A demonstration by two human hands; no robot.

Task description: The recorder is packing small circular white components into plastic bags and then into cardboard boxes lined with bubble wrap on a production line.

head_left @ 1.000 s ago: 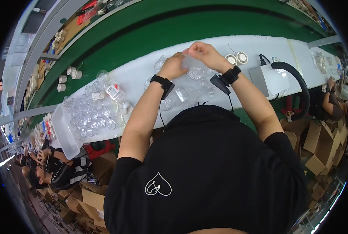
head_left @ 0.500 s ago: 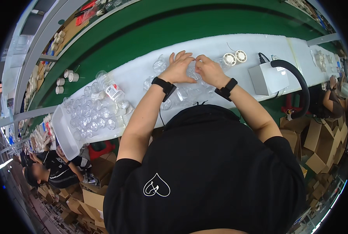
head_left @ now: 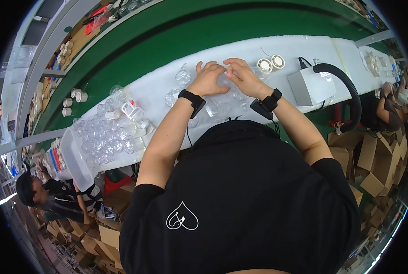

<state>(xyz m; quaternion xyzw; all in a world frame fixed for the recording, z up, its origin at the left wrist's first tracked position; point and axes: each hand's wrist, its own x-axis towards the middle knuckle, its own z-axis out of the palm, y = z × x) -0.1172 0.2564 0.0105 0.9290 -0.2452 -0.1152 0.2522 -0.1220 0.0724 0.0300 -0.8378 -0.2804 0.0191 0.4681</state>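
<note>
Fingers of the left hand (head_left: pixel 207 82) curve with the thumb spread, while those of the right hand (head_left: pixel 247 78) bend close by at upper centre; whether either grips see-through plastic, I cannot tell. Clear cups (head_left: pixel 183 77), round and glossy, lie loose around them, so work seems left. Similar cups (head_left: pixel 128 147) crowd the left beside a smooth, translucent tub (head_left: pixel 78 160), perhaps done, perhaps waiting. Hard white spools (head_left: pixel 278 61) sit at upper right on the matte, white-topped desk (head_left: pixel 304 48).

Site: factory workshop, by appearance. Evidence: green surface (head_left: pixel 167 48) behind bench (head_left: pixel 316 49); clear cups (head_left: pixel 107 136) massed at bench's left end; open cartons (head_left: pixel 378 157), near side of bench; workers (head_left: pixel 60 189) toward both bench ends.
</note>
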